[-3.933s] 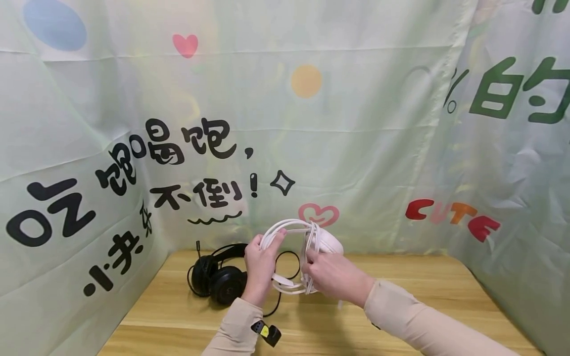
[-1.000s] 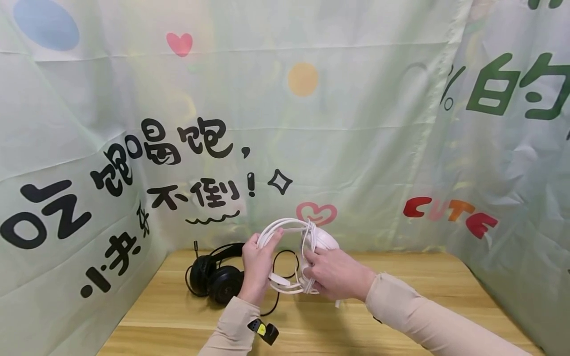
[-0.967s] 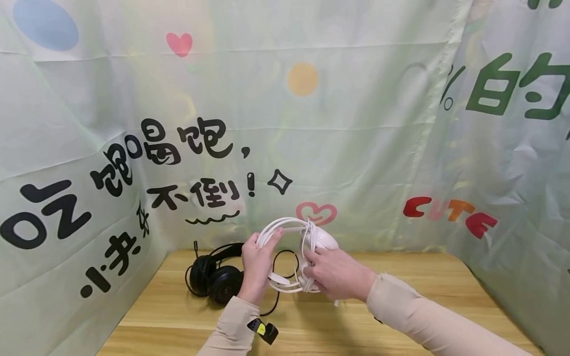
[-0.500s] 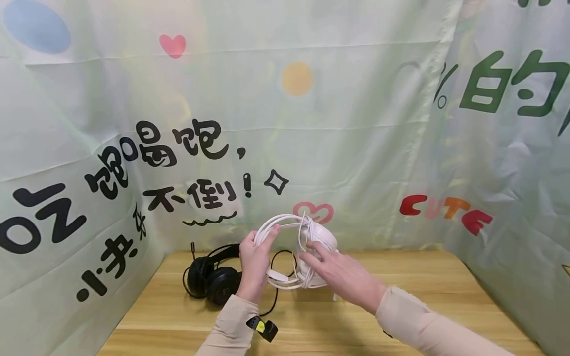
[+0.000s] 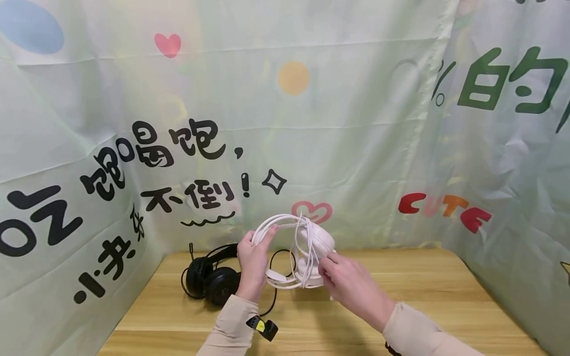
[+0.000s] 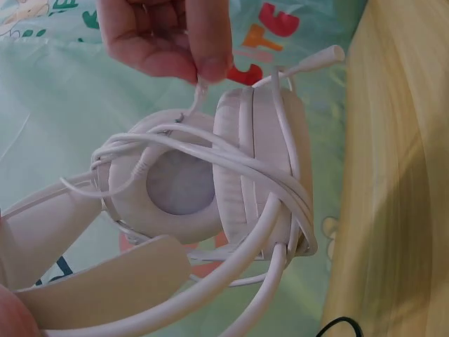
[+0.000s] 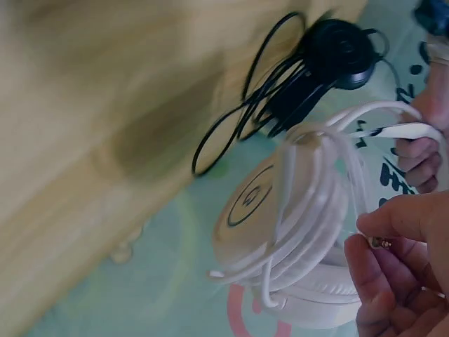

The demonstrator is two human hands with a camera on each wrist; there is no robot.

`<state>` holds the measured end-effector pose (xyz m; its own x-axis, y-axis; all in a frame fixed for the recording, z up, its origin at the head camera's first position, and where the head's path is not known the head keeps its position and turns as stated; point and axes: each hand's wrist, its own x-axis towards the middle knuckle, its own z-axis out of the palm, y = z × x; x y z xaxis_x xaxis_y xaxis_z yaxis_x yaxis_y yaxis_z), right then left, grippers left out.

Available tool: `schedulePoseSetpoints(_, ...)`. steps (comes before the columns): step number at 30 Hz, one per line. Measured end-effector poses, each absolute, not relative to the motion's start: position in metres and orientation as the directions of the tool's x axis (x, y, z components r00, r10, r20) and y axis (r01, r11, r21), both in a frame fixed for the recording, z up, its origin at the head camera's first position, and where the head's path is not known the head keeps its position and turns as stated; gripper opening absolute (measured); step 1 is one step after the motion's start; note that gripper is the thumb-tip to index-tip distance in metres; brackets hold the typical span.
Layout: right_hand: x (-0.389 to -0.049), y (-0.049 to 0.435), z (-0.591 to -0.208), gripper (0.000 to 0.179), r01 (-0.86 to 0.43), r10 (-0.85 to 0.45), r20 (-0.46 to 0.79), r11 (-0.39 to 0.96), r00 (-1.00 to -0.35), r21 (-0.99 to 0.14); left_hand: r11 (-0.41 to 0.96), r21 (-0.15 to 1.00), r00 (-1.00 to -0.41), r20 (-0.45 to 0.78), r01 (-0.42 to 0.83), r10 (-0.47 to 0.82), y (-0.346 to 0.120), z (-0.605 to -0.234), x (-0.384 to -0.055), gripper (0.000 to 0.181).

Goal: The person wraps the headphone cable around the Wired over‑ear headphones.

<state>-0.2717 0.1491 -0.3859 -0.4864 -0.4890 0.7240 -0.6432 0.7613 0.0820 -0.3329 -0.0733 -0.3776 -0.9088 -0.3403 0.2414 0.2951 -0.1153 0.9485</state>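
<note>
A white over-ear headset [image 5: 322,240] is held up above the table, its cable [image 6: 210,151] wound several times around both ear cups. My left hand [image 5: 253,264] grips it by the headband, with the thumb on top of the band. Beside the ear cups, my right hand [image 5: 356,284] pinches the cable's end between thumb and fingertips. A small metal plug tip [image 7: 379,243] pokes out among those fingers in the right wrist view. The headset's white microphone boom [image 6: 319,60] sticks out past one cup in the left wrist view.
A black headset [image 5: 221,286] with a microphone lies on the wooden table [image 5: 401,296] at the left, partly behind my left hand. Its black cable [image 7: 263,98] loops over the tabletop. A printed cloth [image 5: 356,123] encloses the back and sides.
My right hand has drawn back from the wound cable at the ear cups, toward the right and slightly down, pinching the cable's end. My left hand keeps its grip. The head view has turned slightly right.
</note>
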Motion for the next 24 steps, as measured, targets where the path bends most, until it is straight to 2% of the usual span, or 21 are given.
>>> schedulePoseSetpoints(7, -0.274, 0.149, -0.388, 0.034, -0.571, -0.424, 0.707, 0.820, -0.566, 0.035, -0.123, 0.941, -0.905, 0.259, 0.315, -0.337, -0.070, -0.379, -0.332, 0.046)
schedulePoseSetpoints(15, -0.277, 0.152, -0.383, 0.027, -0.556, -0.436, 0.691, 0.829, -0.577, 0.058, -0.124, 0.938, -0.909, 0.272, 0.324, -0.316, -0.067, -0.378, -0.329, 0.047)
schedulePoseSetpoints(19, -0.277, 0.151, -0.377, 0.023, -0.556, -0.425, 0.679, 0.831, -0.599, 0.030, -0.122, 0.941, -0.916, 0.268, 0.314, -0.298, -0.067, -0.378, -0.327, 0.048)
schedulePoseSetpoints(24, -0.275, 0.153, -0.369, 0.023, -0.556, -0.406, 0.634, 0.830, -0.658, -0.047, -0.114, 0.943, -0.920, 0.270, 0.312, -0.284, -0.067, -0.379, -0.326, 0.049)
